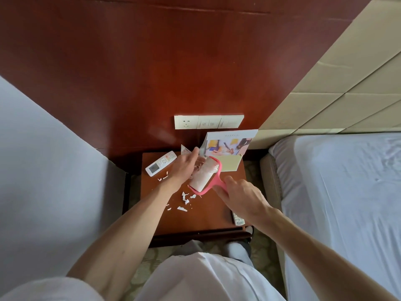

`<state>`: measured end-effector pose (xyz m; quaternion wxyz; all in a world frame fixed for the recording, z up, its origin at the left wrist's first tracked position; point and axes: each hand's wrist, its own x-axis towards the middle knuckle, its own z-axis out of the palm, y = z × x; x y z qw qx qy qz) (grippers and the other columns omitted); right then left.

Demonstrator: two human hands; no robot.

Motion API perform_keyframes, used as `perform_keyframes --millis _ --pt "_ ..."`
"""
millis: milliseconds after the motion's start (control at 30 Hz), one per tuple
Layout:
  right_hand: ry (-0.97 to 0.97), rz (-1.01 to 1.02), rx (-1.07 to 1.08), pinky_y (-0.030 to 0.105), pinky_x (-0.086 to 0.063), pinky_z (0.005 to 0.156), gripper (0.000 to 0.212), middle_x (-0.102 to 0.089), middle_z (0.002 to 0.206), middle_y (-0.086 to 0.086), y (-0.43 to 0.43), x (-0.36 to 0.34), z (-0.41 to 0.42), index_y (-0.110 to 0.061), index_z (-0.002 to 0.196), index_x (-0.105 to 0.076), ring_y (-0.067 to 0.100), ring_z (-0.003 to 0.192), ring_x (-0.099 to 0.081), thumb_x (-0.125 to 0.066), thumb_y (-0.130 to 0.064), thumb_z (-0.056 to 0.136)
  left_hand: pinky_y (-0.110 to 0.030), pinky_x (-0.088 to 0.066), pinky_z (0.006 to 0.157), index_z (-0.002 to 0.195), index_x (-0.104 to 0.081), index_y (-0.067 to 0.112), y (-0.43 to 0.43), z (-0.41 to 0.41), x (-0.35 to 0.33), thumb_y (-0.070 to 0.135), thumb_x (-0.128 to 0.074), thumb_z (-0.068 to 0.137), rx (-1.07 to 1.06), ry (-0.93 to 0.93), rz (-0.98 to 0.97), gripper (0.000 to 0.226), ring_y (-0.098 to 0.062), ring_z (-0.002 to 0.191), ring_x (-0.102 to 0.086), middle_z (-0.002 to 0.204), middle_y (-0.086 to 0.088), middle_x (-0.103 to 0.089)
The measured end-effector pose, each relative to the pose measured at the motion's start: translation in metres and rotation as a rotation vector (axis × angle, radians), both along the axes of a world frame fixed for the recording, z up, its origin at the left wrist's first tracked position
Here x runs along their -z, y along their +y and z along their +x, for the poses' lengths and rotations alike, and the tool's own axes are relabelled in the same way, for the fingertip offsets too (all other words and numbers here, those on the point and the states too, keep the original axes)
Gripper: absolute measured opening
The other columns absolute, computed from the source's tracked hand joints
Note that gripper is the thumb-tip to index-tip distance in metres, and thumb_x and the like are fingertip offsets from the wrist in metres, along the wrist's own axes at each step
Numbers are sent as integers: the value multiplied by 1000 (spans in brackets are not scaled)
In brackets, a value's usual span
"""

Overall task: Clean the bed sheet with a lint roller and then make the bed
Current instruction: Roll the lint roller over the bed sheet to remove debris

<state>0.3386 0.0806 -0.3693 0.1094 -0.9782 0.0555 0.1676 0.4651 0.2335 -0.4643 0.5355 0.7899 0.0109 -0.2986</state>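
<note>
One lint roller (205,177), two remote controls (161,162) (238,220), one booklet (230,146), one bedside table (195,220), two hands (184,168) (243,196).

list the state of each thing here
roller, held in both hands, paper ragged
left hand, grips roller
right hand, grips roller
scraps, strewn on nightstand
left remote, flat on nightstand
booklet, leaning on wall
sheet, spread, wrinkled

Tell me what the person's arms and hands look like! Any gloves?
No gloves. The left hand and right hand are bare, with no rings or watch showing. Both forearms are bare too. A short white sleeve covers the left upper arm.
</note>
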Motion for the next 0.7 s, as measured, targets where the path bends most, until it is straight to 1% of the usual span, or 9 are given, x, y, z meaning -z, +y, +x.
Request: perform_keyframes --millis 100,167,233,267,300,400,500,600,700 --pt "28 -1 22 20 -23 43 41 -39 63 -11 -3 5 3 -15 101 -51 8 49 -42 -38 -54 104 -34 -50 85 106 -69 24 -10 2 1 69 -22 101 170 103 -4 66 -11 93 -62 101 6 -69" --pt "28 6 35 22 -23 43 40 -39 63 -10 -3 8 6 -15 97 -49 12 51 -43 -39 -53 104 -28 -44 73 115 -68 23 -12 4 -8 47 -27 111 287 39 51 47 -11 85 -59 105 6 -65" --pt "29 21 48 22 -23 43 37 -39 63 -10 -4 11 8 -18 92 -42 11 50 -42 -39 -53 104 -23 -44 60 110 -75 14 -12 4 6 30 -56 103 416 -376 299 25 -17 74 -66 101 -6 -71" --pt "31 25 57 23 -24 43 37 -40 63 -10 -5 12 9 -19 91 -41 13 50 -44 -39 -54 103 -23 -42 57 107 -73 10 -14 4 15 26 -63 99 400 -272 227 21 -22 70 -66 92 -11 -71" --pt "35 23 59 24 -25 43 37 -41 63 -9 -6 13 9 -19 91 -40 16 53 -48 -39 -54 103 -21 -39 56 100 -70 7 -15 4 11 27 -57 103 416 -188 161 24 -25 66 -64 81 -10 -67" --pt "51 5 62 25 -24 44 37 -46 68 -5 -12 17 7 -19 91 -41 21 59 -50 -40 -54 103 -21 -37 55 76 -61 6 -22 3 18 43 -44 107 230 -273 144 50 -19 63 -57 66 -1 -59" --pt "53 2 90 31 -30 47 40 -54 73 -1 -21 21 5 -18 92 -43 26 65 -58 -39 -56 103 -12 -34 49 78 -61 9 -30 6 20 40 -46 107 221 -262 185 45 -9 61 -53 66 6 -56" --pt "68 -8 96 32 -38 53 43 -59 76 2 -26 24 4 -15 99 -50 28 71 -65 -38 -57 103 -9 -41 62 101 -72 5 -38 7 2 41 -36 110 190 -118 31 52 -8 80 -62 90 -1 -71" --pt "79 -5 92 31 -39 53 44 -60 77 2 -27 26 3 -15 100 -51 27 69 -64 -38 -57 103 -31 -48 81 129 -64 8 -49 6 -4 46 -25 110 301 -2 15 58 -27 109 -65 118 -16 -69"
